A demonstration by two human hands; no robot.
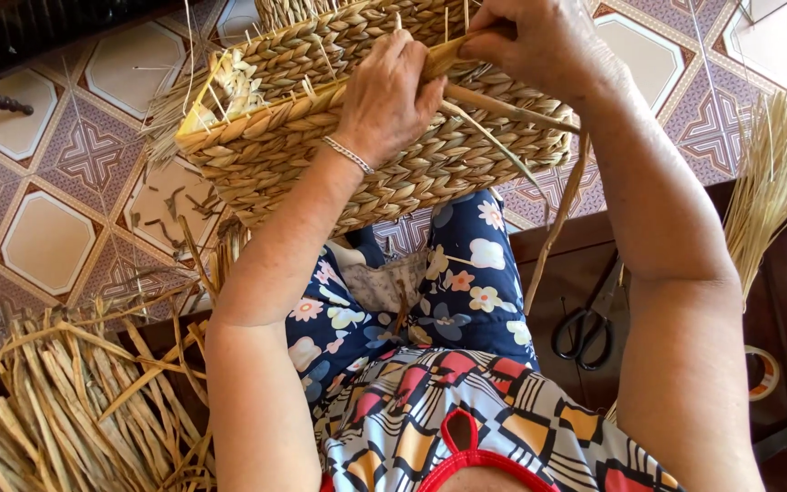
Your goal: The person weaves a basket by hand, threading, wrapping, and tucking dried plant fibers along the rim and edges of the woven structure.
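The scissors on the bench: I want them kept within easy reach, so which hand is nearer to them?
Right. The right hand grips the basket rim, above the scissors on their side. The left hand rests on the rim further left.

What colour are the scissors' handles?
Black; the scissors lie on the dark bench, seen in the head view.
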